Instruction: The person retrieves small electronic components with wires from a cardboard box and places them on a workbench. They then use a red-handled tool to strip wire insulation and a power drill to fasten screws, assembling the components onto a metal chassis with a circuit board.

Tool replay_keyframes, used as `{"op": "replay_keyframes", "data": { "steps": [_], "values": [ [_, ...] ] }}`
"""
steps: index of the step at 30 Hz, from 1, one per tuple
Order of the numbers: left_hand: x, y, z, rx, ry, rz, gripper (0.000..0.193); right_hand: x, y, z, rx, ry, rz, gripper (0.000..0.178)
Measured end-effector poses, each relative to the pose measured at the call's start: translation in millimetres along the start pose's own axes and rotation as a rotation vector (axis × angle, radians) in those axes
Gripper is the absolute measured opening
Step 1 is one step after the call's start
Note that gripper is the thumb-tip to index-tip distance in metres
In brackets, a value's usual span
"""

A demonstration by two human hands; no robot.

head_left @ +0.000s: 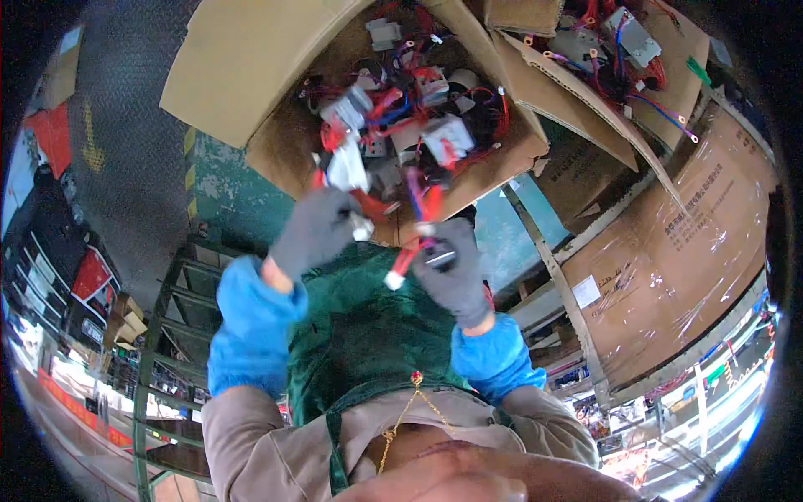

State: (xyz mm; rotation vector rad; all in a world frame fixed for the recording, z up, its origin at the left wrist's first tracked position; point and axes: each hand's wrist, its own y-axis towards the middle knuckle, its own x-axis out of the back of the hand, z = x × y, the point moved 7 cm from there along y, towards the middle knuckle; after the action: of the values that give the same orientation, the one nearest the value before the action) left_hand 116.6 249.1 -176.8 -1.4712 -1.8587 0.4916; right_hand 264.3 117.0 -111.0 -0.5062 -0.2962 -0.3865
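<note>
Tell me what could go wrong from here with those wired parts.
Tangling: in the open cardboard box, loose leads lie across the silvery parts, so pulling one piece may drag others or strain its wires.

Snagging: the right hand grips red leads with a white connector hanging free; it might catch.

Neckwear: the gold chain hangs loose at the chest and could hook a lead brought close.

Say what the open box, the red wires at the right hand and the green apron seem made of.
Open box: matte brown cardboard, judging by its stiff, folded-out flaps.
Red wires at the right hand: probably metal cores in plastic insulation, given the bright, even colour; blur hides their finish.
Green apron: soft cloth, perhaps velvety, from its loose folds and muted sheen.
</note>
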Motion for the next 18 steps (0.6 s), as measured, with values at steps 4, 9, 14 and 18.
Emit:
{"op": "replay_keyframes", "data": {
  "steps": [4, 9, 14, 18],
  "values": [
    [-66, -39, 15, 0.229, -1.131, -0.059, 0.031, -55, -5, 24, -0.064, -0.043, 0.366, 0.050],
    [-102, -21, 21, 0.639, -1.727, 0.098, 0.037, -85, -13, 0, -0.060, -0.394, 0.499, 0.045],
    [-128, -18, 70, 0.578, -1.369, 0.228, 0.028, -63, 54, -71, 0.020, -0.451, 0.749, 0.039],
    [-107, -11, 63, 0.493, -1.528, 0.180, 0.027, 11, 206, -162, 0.316, -0.822, 0.001, 0.033]
  ]
}}
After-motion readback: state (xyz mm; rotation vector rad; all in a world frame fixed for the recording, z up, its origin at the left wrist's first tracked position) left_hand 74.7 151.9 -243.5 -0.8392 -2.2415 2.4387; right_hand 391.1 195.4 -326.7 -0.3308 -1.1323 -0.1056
